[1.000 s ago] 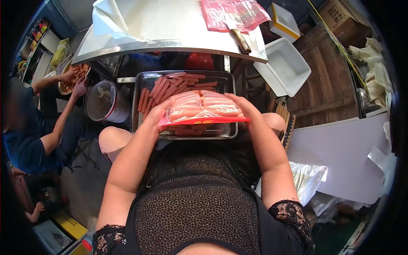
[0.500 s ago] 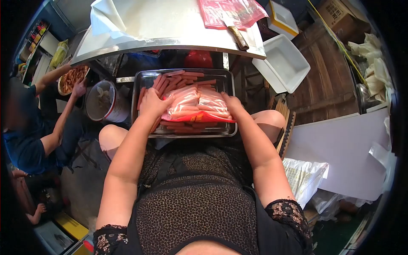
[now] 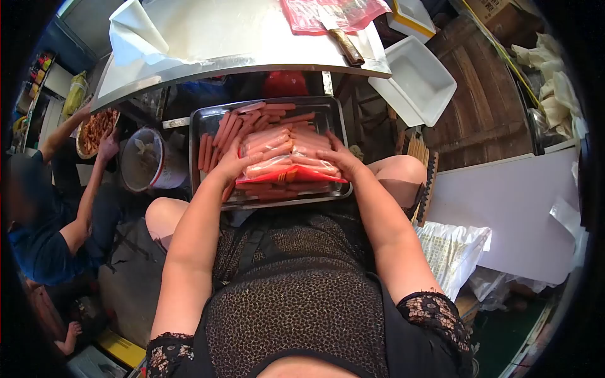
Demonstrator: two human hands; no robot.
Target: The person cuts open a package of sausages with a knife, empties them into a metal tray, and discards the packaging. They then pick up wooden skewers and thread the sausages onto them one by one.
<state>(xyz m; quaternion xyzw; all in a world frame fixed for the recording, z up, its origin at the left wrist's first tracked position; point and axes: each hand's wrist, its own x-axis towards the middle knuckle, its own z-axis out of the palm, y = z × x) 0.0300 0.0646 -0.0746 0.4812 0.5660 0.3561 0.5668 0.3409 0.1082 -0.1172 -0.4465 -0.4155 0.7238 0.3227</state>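
Observation:
A clear plastic pack of sausages with a red and yellow printed edge lies on loose sausages in a metal tray at my lap. My left hand grips the pack's left side, thumb over the plastic and fingers partly hidden. On the right side my right hand holds the same pack, its thumb lying across the top and its fingers along the outer edge. More loose sausages show to the left, behind and under the pack.
Ahead stands a white-topped table with a knife on a pink bag. A white bin is at right, skewers by my knee. At left, a person's hands hold a food basin near a bucket.
My right thumb has moved inward over the top of the pack, and my left hand has shifted slightly down its side. Both hands stay on the pack. The camera view has shifted slightly.

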